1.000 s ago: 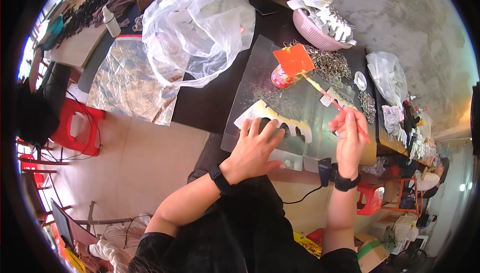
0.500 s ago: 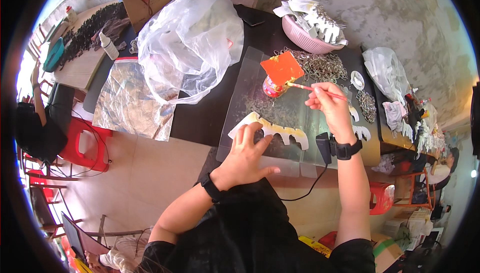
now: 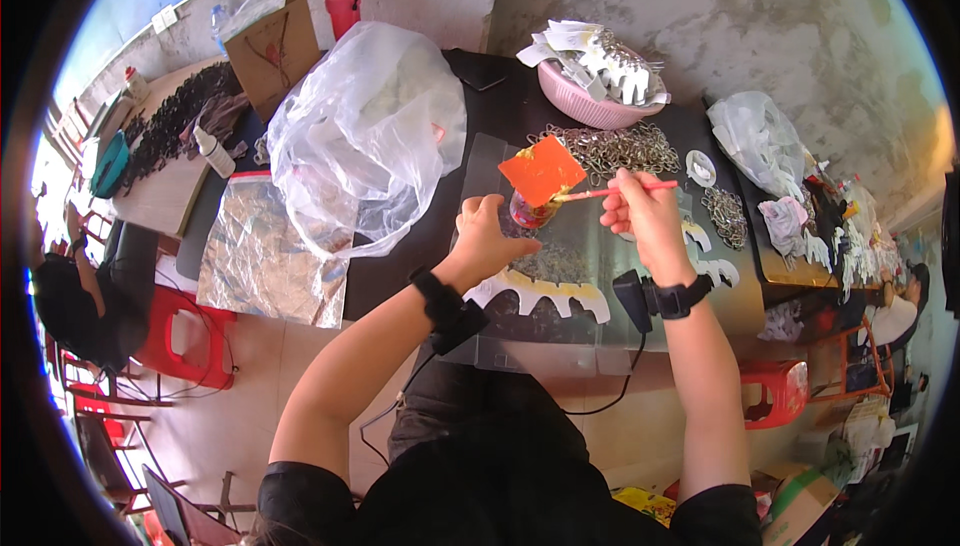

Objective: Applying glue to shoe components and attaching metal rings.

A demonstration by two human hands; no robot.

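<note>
Fingers of the right hand point(image 3: 648, 221) pinch a slim red brush point(image 3: 592, 194), thumb and forefinger pressed together on its handle, while the other fingers curl loosely below. The brush points left, its yellow-smeared tip meeting the near right edge of an orange card point(image 3: 542, 172); whether it rests on the card or hangs just off it, I cannot tell. That card lies tilted over the top of a small reddish can point(image 3: 532, 214), with yellow smears along its edges. Beside the can, on its near left, the left hand point(image 3: 488, 242) is open, thumb spread away toward the right and the fingers bent and close together; whether the thumb touches the can is unclear. Just nearer than that hand, a white scalloped strip point(image 3: 540, 292) lies flat on a clear plastic sheet point(image 3: 580, 258), its far edge yellowish and its notches facing near. More white notched pieces point(image 3: 715, 271) lie to the right, beyond the right wrist. On the far side of the can spreads a heap of metal chain point(image 3: 628, 151), and farther still stands a pink basket point(image 3: 590, 106) piled with white strips point(image 3: 585, 41). Well to the left, a big translucent plastic bag point(image 3: 370, 131) partly covers a silvery foil bag point(image 3: 275, 251) on the dark table point(image 3: 385, 281).
</note>
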